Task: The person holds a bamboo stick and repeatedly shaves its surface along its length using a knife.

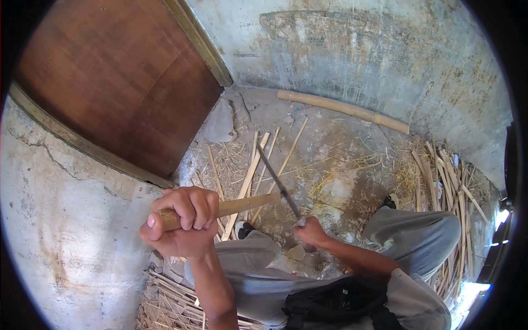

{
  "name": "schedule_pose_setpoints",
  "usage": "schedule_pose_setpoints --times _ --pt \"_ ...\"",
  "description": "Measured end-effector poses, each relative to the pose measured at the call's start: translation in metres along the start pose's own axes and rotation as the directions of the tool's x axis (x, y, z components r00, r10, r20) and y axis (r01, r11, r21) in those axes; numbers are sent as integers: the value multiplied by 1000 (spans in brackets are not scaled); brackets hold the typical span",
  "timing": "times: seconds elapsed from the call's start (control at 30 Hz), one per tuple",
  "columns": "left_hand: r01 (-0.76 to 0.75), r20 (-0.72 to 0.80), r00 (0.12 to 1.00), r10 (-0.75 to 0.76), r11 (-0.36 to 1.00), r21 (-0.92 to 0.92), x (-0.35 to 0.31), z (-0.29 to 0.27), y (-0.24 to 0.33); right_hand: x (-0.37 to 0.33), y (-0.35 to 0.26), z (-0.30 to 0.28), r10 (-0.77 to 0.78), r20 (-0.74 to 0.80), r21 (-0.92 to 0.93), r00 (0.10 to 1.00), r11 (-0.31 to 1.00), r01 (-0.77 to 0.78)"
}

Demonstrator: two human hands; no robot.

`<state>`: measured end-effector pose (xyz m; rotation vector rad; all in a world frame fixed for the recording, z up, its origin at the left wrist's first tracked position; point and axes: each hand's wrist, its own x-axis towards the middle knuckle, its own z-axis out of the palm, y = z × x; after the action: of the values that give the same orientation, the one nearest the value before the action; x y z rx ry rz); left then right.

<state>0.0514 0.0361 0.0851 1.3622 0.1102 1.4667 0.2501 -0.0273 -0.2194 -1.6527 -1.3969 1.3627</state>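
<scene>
My left hand [184,220] is closed around one end of a short bamboo stick [247,203], held roughly level and pointing right. My right hand [311,231] grips the handle of a long dark knife [278,184]. The blade slants up and to the left, and its edge meets the far end of the stick. Both hands hover above my knees, which are in grey trousers [415,236]. Split bamboo strips [250,170] lie on the ground just beyond the stick.
A thick bamboo pole [344,110] lies along the foot of the stained concrete wall [352,49]. A pile of bamboo strips and shavings [445,181] sits at the right. A brown wooden door [121,77] stands at the upper left. Woven bamboo work [165,305] lies below my left arm.
</scene>
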Motion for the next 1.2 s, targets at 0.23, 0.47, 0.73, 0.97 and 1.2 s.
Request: schedule_pose_setpoints --times 0.23,0.47,0.73,0.97,1.2 --pt "8 -55 998 -8 1000 0 -4 -4 -1 -18 -68 -19 3 48 -48 999 999 -1" --pt "-63 -357 929 100 991 115 -5 6 -2 -22 -42 23 -147 -74 78 986 985 153" --pt "-69 -644 735 215 967 244 0 -1 -3 -20 -68 9 -78 4 -21 997 997 78" --pt "-74 -773 575 270 957 280 0 14 3 0 -30 30 -123 -57 -108 991 987 117" --pt "-31 -833 464 302 945 326 7 7 -5 -6 -29 13 137 69 -79 988 988 -132"
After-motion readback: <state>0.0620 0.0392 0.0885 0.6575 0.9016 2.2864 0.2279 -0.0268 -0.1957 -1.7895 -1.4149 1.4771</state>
